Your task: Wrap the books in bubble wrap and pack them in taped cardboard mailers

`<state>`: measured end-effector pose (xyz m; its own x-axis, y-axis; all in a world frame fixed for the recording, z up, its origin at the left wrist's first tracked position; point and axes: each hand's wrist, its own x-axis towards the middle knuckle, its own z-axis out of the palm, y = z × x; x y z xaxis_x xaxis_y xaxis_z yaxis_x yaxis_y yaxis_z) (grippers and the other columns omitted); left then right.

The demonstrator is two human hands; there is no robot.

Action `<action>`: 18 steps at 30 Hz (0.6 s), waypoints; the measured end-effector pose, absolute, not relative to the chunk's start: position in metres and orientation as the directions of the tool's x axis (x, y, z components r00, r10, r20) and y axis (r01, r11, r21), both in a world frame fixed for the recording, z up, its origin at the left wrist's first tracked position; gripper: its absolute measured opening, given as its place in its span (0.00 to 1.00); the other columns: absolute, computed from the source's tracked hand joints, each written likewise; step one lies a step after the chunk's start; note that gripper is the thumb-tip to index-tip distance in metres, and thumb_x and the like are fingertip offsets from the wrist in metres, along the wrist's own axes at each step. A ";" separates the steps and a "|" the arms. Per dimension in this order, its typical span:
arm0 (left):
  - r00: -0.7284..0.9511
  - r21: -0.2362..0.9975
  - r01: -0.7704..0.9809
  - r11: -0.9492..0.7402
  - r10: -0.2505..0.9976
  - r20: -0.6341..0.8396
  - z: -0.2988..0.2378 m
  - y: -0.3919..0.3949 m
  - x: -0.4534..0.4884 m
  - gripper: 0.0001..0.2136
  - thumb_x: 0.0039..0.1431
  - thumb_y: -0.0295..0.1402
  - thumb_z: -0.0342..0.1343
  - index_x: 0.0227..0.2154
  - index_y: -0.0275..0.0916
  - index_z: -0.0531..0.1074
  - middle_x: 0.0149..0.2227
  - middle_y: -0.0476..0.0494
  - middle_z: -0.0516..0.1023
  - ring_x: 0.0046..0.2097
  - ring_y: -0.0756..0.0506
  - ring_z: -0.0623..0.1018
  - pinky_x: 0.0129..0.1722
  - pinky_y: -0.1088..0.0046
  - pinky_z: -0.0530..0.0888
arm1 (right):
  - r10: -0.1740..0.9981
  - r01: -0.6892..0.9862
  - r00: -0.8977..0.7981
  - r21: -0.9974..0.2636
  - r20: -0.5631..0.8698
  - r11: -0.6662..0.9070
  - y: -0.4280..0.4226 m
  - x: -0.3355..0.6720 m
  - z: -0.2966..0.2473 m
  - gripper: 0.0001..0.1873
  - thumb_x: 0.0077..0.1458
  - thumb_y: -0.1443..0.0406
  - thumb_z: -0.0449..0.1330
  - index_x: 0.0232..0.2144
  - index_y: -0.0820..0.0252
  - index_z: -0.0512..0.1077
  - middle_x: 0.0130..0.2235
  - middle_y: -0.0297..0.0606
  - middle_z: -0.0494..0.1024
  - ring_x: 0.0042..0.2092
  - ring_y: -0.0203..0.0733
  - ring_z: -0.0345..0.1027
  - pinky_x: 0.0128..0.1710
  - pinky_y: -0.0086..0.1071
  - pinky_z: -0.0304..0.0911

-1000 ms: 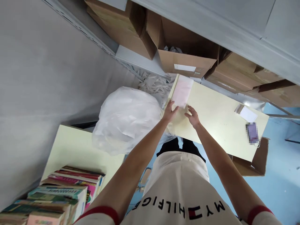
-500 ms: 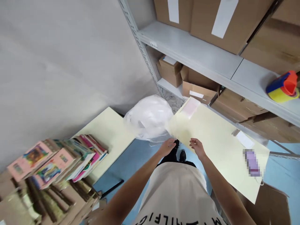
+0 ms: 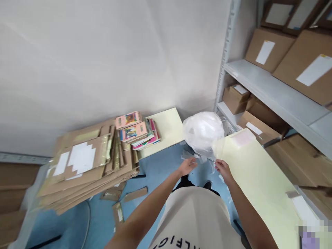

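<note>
My left hand and my right hand are held out in front of my waist, just below a big white plastic bag. Small clear plastic scraps hang between the two hands and seem pinched by both, though the fingers are blurred. The right hand sits at the near left edge of a pale yellow table. A pink-white packet lies at the far end of that table.
A stack of flattened cardboard lies at left on the blue floor. Colourful books rest on a second yellow tabletop. Grey shelving with cardboard boxes runs along the right. Cardboard scraps litter the floor.
The view swung left and up, bringing the cardboard stack into sight. Both hands drew back from the packet on the table to the bag's lower edge.
</note>
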<state>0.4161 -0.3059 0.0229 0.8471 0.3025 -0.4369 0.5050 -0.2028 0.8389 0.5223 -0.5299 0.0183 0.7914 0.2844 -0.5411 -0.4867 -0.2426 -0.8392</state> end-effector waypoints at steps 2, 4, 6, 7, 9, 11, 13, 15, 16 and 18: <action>0.838 0.842 0.500 -0.200 0.358 -0.413 0.027 -0.285 0.404 0.19 0.46 0.47 0.61 0.41 0.44 0.76 0.46 0.36 0.81 0.45 0.32 0.80 0.45 0.56 0.76 | 0.330 -0.465 0.783 -0.849 -0.527 -0.252 -0.506 0.523 0.018 0.28 0.33 0.47 0.69 0.35 0.57 0.77 0.36 0.41 0.80 0.36 0.47 0.74 0.37 0.40 0.67; 0.825 0.842 0.500 -0.204 0.408 -0.391 0.030 -0.262 0.390 0.21 0.46 0.48 0.61 0.41 0.42 0.76 0.46 0.35 0.81 0.44 0.33 0.81 0.46 0.56 0.76 | 0.383 -0.440 0.768 -0.858 -0.513 -0.267 -0.478 0.522 0.020 0.28 0.32 0.46 0.69 0.35 0.57 0.77 0.35 0.40 0.80 0.35 0.48 0.74 0.37 0.40 0.67; 0.809 0.838 0.507 -0.204 0.449 -0.380 0.031 -0.237 0.375 0.23 0.47 0.49 0.60 0.43 0.41 0.75 0.46 0.35 0.80 0.45 0.35 0.81 0.47 0.56 0.76 | 0.439 -0.409 0.747 -0.866 -0.499 -0.289 -0.449 0.520 0.022 0.28 0.31 0.46 0.70 0.34 0.57 0.77 0.33 0.39 0.80 0.35 0.48 0.74 0.36 0.40 0.67; 0.801 0.836 0.510 -0.204 0.466 -0.376 0.031 -0.224 0.368 0.24 0.47 0.50 0.60 0.43 0.40 0.75 0.46 0.35 0.80 0.45 0.35 0.80 0.48 0.56 0.76 | 0.465 -0.394 0.734 -0.868 -0.495 -0.302 -0.434 0.517 0.023 0.28 0.31 0.47 0.70 0.33 0.57 0.77 0.32 0.39 0.79 0.34 0.47 0.74 0.35 0.39 0.66; 0.792 0.835 0.512 -0.204 0.489 -0.366 0.029 -0.198 0.352 0.24 0.48 0.50 0.59 0.45 0.39 0.74 0.47 0.35 0.80 0.46 0.36 0.80 0.49 0.57 0.75 | 0.500 -0.374 0.712 -0.869 -0.492 -0.323 -0.405 0.510 0.024 0.27 0.32 0.48 0.70 0.33 0.57 0.77 0.31 0.38 0.79 0.34 0.47 0.73 0.34 0.37 0.65; 0.784 0.835 0.511 -0.203 0.508 -0.356 0.025 -0.173 0.338 0.24 0.50 0.50 0.58 0.46 0.39 0.74 0.48 0.34 0.80 0.47 0.37 0.80 0.50 0.57 0.75 | 0.522 -0.362 0.696 -0.868 -0.494 -0.339 -0.377 0.501 0.023 0.25 0.33 0.49 0.69 0.33 0.57 0.77 0.31 0.38 0.79 0.34 0.47 0.73 0.33 0.37 0.64; 0.781 0.842 0.504 -0.192 0.517 -0.350 0.020 -0.151 0.326 0.24 0.51 0.50 0.58 0.46 0.39 0.74 0.48 0.35 0.80 0.46 0.37 0.80 0.50 0.57 0.75 | 0.543 -0.347 0.676 -0.865 -0.498 -0.362 -0.351 0.491 0.020 0.25 0.34 0.50 0.68 0.34 0.56 0.77 0.31 0.37 0.79 0.33 0.46 0.74 0.33 0.36 0.64; 0.779 0.852 0.495 -0.174 0.522 -0.346 0.015 -0.134 0.317 0.23 0.51 0.49 0.59 0.46 0.39 0.74 0.47 0.36 0.81 0.46 0.37 0.80 0.50 0.58 0.75 | 0.567 -0.332 0.648 -0.858 -0.509 -0.391 -0.327 0.480 0.016 0.25 0.34 0.50 0.67 0.35 0.57 0.76 0.31 0.36 0.78 0.33 0.45 0.74 0.33 0.36 0.63; 0.780 0.857 0.488 -0.166 0.523 -0.343 0.014 -0.126 0.314 0.22 0.51 0.48 0.59 0.45 0.39 0.74 0.46 0.37 0.81 0.46 0.38 0.80 0.50 0.58 0.75 | 0.577 -0.323 0.636 -0.856 -0.512 -0.404 -0.315 0.474 0.014 0.25 0.35 0.51 0.67 0.35 0.57 0.76 0.31 0.36 0.78 0.32 0.45 0.74 0.33 0.35 0.63; 0.783 0.867 0.473 -0.154 0.525 -0.334 0.014 -0.113 0.306 0.21 0.53 0.46 0.59 0.45 0.39 0.74 0.45 0.38 0.81 0.46 0.39 0.80 0.49 0.59 0.75 | 0.604 -0.293 0.616 -0.858 -0.506 -0.421 -0.291 0.464 0.010 0.24 0.36 0.52 0.66 0.35 0.58 0.75 0.27 0.34 0.77 0.31 0.44 0.73 0.31 0.35 0.62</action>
